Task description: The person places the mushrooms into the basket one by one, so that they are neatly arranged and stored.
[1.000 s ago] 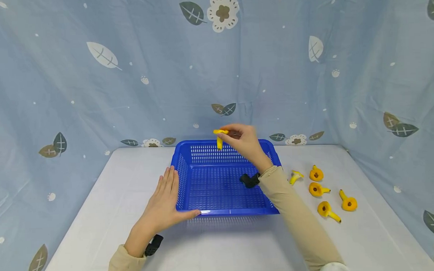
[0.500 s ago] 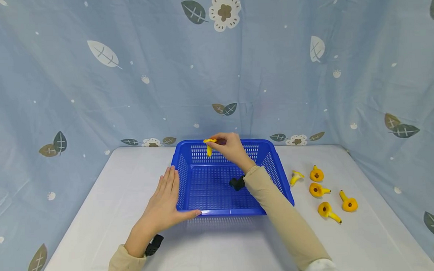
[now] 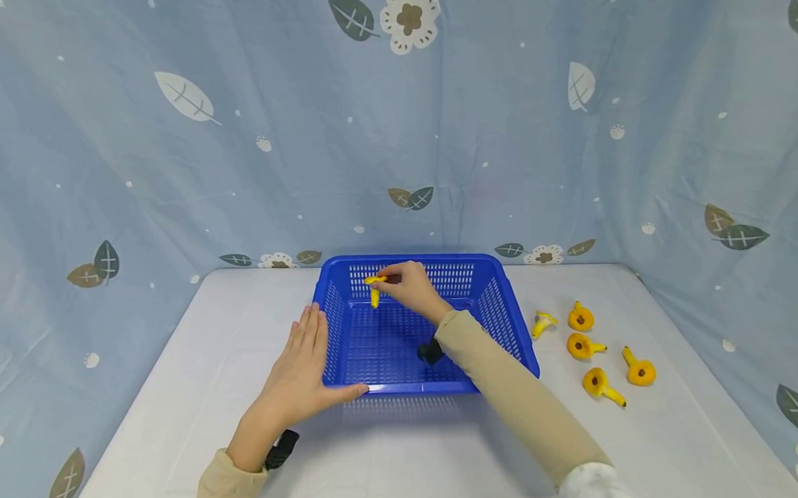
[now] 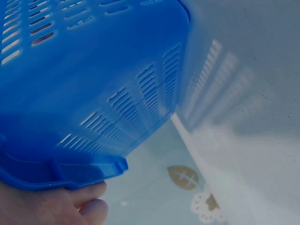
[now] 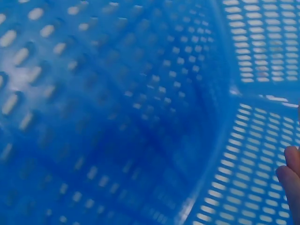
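Note:
A yellow mushroom [image 3: 375,297] with a flat cap hangs stem down over the far left part of a blue plastic basket [image 3: 437,387]. My right hand [image 3: 410,287] pinches it by the cap between thumb and fingers. In the right wrist view only fingertips [image 5: 291,173] show at the right edge, and the mushroom is out of sight there. My left hand [image 3: 299,370] lies against the basket's near left corner, fingers straight along the left rim and thumb along the front rim. From the left wrist view, its fingers [image 4: 91,194] touch the underside of the rim.
Several yellow-orange mushrooms [image 3: 580,347] lie on the white table [image 3: 255,298] to the right of the basket, one of them [image 3: 543,324] close to its right wall. Behind the table hangs a blue patterned curtain [image 3: 289,135].
My right hand has moved left and down with the mushroom, lowering it from above the far rim into the basket. The left hand has stayed in place.

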`<state>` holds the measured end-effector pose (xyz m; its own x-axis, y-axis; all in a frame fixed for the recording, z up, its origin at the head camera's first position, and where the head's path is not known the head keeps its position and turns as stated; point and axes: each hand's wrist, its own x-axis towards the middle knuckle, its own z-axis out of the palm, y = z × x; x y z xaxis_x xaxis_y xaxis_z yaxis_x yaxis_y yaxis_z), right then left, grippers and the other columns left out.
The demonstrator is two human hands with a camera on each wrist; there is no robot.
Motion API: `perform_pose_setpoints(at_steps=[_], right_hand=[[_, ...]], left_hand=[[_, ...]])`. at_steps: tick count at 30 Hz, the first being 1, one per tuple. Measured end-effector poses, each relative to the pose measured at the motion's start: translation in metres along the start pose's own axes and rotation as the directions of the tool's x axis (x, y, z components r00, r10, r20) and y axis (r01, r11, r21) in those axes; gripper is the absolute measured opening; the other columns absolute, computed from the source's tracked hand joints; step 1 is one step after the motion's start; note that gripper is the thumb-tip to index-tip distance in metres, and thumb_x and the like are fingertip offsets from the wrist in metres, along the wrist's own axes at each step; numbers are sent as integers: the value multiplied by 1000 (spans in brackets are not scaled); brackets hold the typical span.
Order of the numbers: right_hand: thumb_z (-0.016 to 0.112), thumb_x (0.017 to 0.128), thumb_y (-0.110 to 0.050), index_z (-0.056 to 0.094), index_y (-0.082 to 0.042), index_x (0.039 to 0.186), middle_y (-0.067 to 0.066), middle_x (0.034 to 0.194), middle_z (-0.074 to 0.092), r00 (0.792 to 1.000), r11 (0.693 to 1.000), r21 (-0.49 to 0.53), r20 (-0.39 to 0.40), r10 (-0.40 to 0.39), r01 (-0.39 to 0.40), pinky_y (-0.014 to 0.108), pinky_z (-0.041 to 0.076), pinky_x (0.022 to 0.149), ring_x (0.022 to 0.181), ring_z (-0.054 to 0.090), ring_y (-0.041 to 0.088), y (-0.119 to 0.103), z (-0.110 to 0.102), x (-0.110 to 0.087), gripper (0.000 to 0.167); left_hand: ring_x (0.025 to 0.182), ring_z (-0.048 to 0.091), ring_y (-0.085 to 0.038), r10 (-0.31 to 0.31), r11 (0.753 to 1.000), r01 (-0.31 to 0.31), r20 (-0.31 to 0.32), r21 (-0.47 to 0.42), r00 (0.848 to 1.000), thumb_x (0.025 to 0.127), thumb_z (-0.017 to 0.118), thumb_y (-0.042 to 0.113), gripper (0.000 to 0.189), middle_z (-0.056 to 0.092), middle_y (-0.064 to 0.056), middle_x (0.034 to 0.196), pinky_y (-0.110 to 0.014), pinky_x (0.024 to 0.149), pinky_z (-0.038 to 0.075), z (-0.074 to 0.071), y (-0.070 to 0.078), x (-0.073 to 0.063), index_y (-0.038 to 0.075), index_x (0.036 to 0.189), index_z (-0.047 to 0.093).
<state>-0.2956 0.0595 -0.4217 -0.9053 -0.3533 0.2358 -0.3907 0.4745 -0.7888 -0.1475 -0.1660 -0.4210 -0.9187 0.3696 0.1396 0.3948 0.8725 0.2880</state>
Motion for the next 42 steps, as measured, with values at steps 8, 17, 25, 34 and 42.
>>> perform_pose_setpoints(at_steps=[8, 17, 25, 34, 42], right_hand=[[72, 92, -14, 73, 3, 111, 13, 103, 72, 992, 997, -43, 108, 67, -63, 25, 58, 74, 88, 69, 19, 7, 10, 0, 25], [72, 92, -12, 74, 3, 107, 12, 99, 73, 981, 989, -147, 186, 59, -31, 23, 56, 71, 83, 67, 16, 10, 20, -3, 22], [71, 93, -14, 76, 0, 102, 8, 91, 73, 972, 972, -237, 228, 57, -1, 24, 52, 63, 72, 62, 12, 8, 22, -6, 18], [69, 95, -19, 78, -6, 98, 1, 81, 71, 954, 916, -396, 292, 70, 54, 21, 45, 54, 58, 54, 8, 11, 25, -4, 16], [72, 93, -15, 77, -3, 100, 5, 87, 73, 949, 917, -396, 304, 76, 54, 24, 52, 60, 67, 62, 9, 8, 24, -5, 15]], left_hand=[[151, -7, -36, 0, 1000, 0, -1, -1, 1000, 73, 52, 88, 135, -4, -25, 163, -53, 121, 9, 0, 0, 0, -9, 154, 7], [150, -4, -38, 1, 1000, -1, 1, 0, 1000, 73, 53, 87, 134, -3, -25, 163, -53, 121, 8, -1, 0, 0, -9, 155, 7], [151, -3, -38, -2, 1000, 2, -3, -7, 1000, 73, 54, 87, 134, -3, -24, 163, -52, 121, 8, 0, 0, 0, -10, 154, 8], [151, -4, -37, -3, 1000, 3, -2, -16, 1000, 74, 54, 86, 134, -3, -25, 163, -52, 121, 8, 0, 1, 0, -10, 154, 7], [151, -3, -38, -5, 1000, 5, -3, -7, 1000, 74, 53, 87, 134, -3, -24, 163, -52, 121, 8, 1, 0, 0, -9, 155, 7]])
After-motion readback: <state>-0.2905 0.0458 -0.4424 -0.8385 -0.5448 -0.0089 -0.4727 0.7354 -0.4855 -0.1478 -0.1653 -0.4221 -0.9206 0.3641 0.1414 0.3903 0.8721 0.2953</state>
